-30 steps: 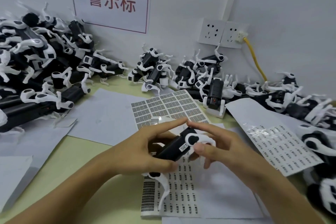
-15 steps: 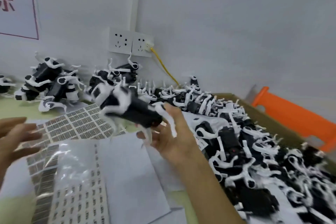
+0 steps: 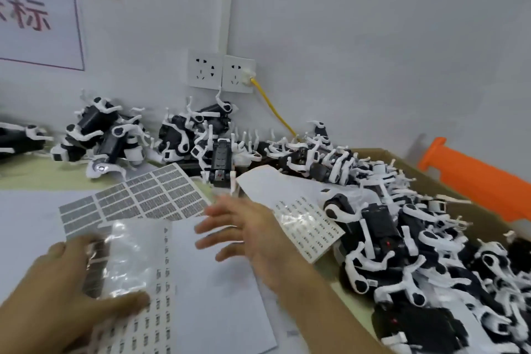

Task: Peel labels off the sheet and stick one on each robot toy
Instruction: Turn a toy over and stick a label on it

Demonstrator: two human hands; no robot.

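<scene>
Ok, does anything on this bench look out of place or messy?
Somewhat. One label sheet lies askew, propped half onto the cardboard box of robot toys. The other sheets overlap untidily. Nothing looks spilled or broken.

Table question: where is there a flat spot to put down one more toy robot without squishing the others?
The white paper between the near label sheet and the cardboard box is bare, just below the right hand. So is the paper at far left, beside the grey sticker sheet. The box and the back wall are crowded with toy robots.
</scene>
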